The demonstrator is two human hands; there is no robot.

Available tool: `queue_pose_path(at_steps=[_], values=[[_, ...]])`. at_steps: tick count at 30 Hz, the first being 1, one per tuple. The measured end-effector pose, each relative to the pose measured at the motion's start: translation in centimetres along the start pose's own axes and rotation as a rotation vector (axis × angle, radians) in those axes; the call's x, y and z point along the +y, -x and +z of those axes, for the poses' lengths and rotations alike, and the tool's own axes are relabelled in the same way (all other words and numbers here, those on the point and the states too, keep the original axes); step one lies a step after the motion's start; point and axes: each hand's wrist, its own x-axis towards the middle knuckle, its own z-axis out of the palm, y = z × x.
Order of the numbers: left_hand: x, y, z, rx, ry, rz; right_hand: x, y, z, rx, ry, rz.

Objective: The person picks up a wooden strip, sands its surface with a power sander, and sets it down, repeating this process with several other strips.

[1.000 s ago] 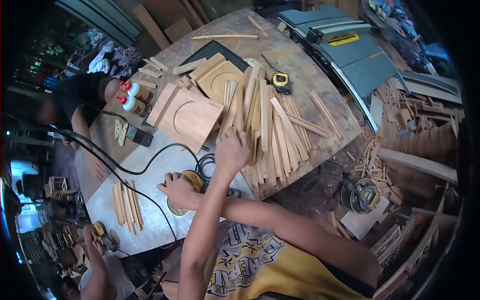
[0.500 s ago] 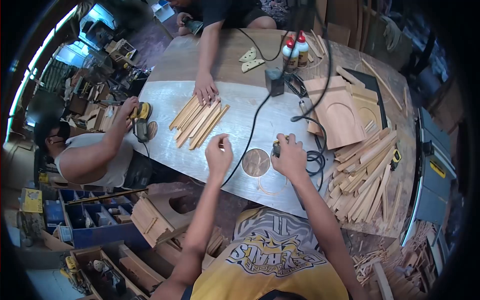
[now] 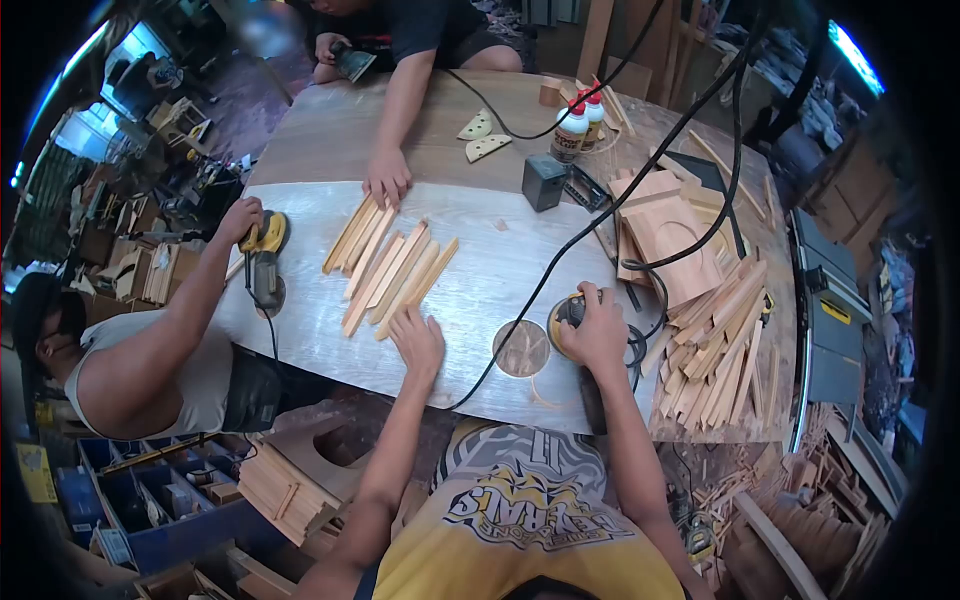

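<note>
Just below centre the left hand, fingers loosely spread and gripping nothing, rests by the sticks, while right of centre the right hand curls round a sander.

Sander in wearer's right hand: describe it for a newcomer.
On the worktable, find the pale sheet and its brown circle nearest the wearer. Right of it, under the right hand, sits the yellow sander. Unlike the other sander, in a co-worker's hand at left, this has coiled cable beside it.

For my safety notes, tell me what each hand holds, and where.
The right hand grips the sander by its top. The left hand, beside the wood strips, appears empty.
</note>
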Motion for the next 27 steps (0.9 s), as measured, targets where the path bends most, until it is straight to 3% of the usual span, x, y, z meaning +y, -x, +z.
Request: queue_pose_path(at_steps=[3,5,13,16,19,21,25,27], values=[[-0.6,-1.8,0.1,0.027,-0.041,0.013,0.0,0.2,0.4,0.083,0.002,-0.057],[-1.1,-3.0,0.6,-0.06,-0.063,-0.012,-0.2,0.2,0.2,0.046,0.012,-0.061],[-0.8,-3.9,1.0,-0.054,0.001,0.018,1.0,0.0,0.1,0.019,-0.025,-0.13],[-0.6,-3.0,0.8,-0.181,0.039,-0.045,1.7,-0.2,0.4,0.011,-0.048,-0.196],[-0.4,-1.5,-0.9,-0.18,0.145,-0.173,2.3,-0.5,0.3,-0.005,-0.055,-0.235],[-0.9,-0.4,-2.0,-0.043,0.597,-0.309,2.5,-0.8,0.2,-0.013,-0.078,-0.272],[2.9,0.6,-8.5,0.144,0.887,-0.389,2.8,-1.2,-0.2,-0.073,-0.094,-0.344],[5.9,0.0,-13.2,-0.056,0.839,-0.356,2.7,-1.7,-0.2,-0.113,-0.099,-0.412]])
